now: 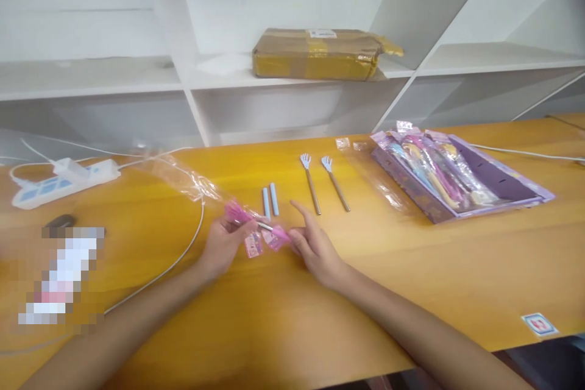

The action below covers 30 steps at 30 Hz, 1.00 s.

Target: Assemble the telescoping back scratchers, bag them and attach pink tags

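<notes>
A pink back scratcher with a short metal rod spans the gap between my hands. My left hand is closed around it near its wide pink end. At the other end, the fingers of my right hand are closed on the pink handle, with the index finger stretched out. Small printed cards lie just below the rod. Beyond my hands are two light blue tubes side by side. To their right, two back scratchers with pale blue claws and bare metal rods lie on the table.
At the right, a purple display box holds several wrapped back scratchers. Clear plastic wrappers lie at the back left, near a white power strip and cables. A taped cardboard box rests on the white shelf. A sticker is at the front right.
</notes>
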{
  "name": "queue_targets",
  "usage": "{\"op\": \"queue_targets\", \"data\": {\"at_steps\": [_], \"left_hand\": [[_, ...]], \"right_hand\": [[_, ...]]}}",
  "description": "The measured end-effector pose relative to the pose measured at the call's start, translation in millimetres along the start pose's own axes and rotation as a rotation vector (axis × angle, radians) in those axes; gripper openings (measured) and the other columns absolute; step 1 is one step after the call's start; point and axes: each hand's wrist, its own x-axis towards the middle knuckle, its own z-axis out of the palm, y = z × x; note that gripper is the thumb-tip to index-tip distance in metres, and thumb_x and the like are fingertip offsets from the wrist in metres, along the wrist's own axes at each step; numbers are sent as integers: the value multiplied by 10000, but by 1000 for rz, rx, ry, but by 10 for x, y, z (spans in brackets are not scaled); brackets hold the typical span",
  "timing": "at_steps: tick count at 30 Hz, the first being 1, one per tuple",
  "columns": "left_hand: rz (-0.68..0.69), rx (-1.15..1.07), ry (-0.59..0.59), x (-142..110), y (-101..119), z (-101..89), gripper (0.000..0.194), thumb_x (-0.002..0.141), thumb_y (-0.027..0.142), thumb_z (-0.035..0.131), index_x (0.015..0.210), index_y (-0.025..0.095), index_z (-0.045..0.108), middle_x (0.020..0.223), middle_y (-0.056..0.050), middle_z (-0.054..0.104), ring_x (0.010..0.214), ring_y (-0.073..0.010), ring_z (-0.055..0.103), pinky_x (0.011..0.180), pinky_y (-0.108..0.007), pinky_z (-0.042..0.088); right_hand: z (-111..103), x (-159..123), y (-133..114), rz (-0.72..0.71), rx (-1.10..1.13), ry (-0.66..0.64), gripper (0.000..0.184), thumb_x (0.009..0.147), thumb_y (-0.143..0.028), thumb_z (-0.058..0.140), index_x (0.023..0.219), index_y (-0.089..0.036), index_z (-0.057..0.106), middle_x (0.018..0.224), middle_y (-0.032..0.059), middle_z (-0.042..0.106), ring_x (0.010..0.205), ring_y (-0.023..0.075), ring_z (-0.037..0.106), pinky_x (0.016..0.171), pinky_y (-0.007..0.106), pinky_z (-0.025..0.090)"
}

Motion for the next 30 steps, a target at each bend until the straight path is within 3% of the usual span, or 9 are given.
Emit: {"op": "queue_targets", "data": {"at_steps": [2, 4, 8, 11, 14, 18, 22, 26, 30], "left_hand": [[-22, 91, -149, -83, 18, 49, 256, 811, 421, 887, 913, 189, 851, 979, -101, 840, 955, -281, 788, 930, -404, 616], [-32, 151, -208, -159, 21, 95, 253, 843, 430, 856, 937, 195, 863, 1008, -106, 841, 987, -290, 785, 950, -406, 609], [-21, 91, -55, -130, 6, 79, 324, 852, 490, 847, 915, 172, 846, 961, -106, 837, 928, -262, 779, 928, -388, 616], [-14, -74, 60, -16, -7, 17, 378, 806, 520, 886, 879, 158, 809, 899, -91, 825, 875, -236, 776, 897, -376, 629], [-67, -134, 50, 15, -36, -3, 422, 761, 530, 920, 869, 140, 799, 842, -82, 809, 803, -214, 764, 819, -348, 636], [-124, -14, -116, -105, -98, 36, 404, 831, 527, 866, 919, 135, 826, 880, -90, 823, 816, -211, 764, 836, -340, 624], [-122, 177, -337, -225, -128, 92, 327, 917, 467, 791, 915, 144, 844, 1015, -105, 840, 984, -250, 777, 968, -365, 595], [-179, 225, -390, -222, -131, 114, 320, 913, 455, 792, 1025, 158, 833, 1077, -98, 839, 1032, -261, 775, 971, -380, 598], [-148, 223, -394, -172, -132, 91, 348, 943, 479, 755, 988, 139, 816, 1017, -101, 831, 977, -239, 770, 935, -364, 605]], "right_hand": [[84, -42, -15, -13, 17, -23, 671, 1142, -487, 424, 1691, -235, 131, 735, -56, 517, 603, 146, 427, 598, 265, 374], [132, -83, -34, -41, 46, -79, 680, 1143, -485, 430, 1695, -261, 100, 829, -22, 596, 637, 145, 466, 625, 271, 411], [62, -115, -43, -142, 102, -151, 671, 1111, -476, 541, 1653, -283, 194, 996, 30, 636, 779, 160, 577, 724, 297, 506], [-36, -111, -28, -183, 179, -177, 407, 1120, -435, 547, 1467, -266, 417, 1000, 32, 648, 798, 147, 646, 728, 295, 557], [-83, -112, -25, -199, 255, -176, 191, 1113, -401, 581, 1186, -230, 536, 961, 38, 715, 806, 142, 721, 724, 287, 587], [-63, -105, -38, -209, 266, -125, 228, 1020, -354, 750, 1031, -217, 569, 934, 34, 747, 825, 149, 747, 754, 288, 601], [48, -90, -9, -193, 230, -21, 479, 892, -360, 892, 1210, -251, 550, 956, -9, 662, 800, 137, 702, 744, 276, 587], [136, -100, 28, -226, 115, 37, 525, 932, -380, 846, 1333, -284, 521, 1048, 13, 575, 835, 140, 649, 710, 263, 582], [22, -79, 33, -449, -95, 27, 583, 939, -367, 834, 1418, -290, 510, 1249, 94, 544, 926, 174, 653, 736, 308, 633]]}}
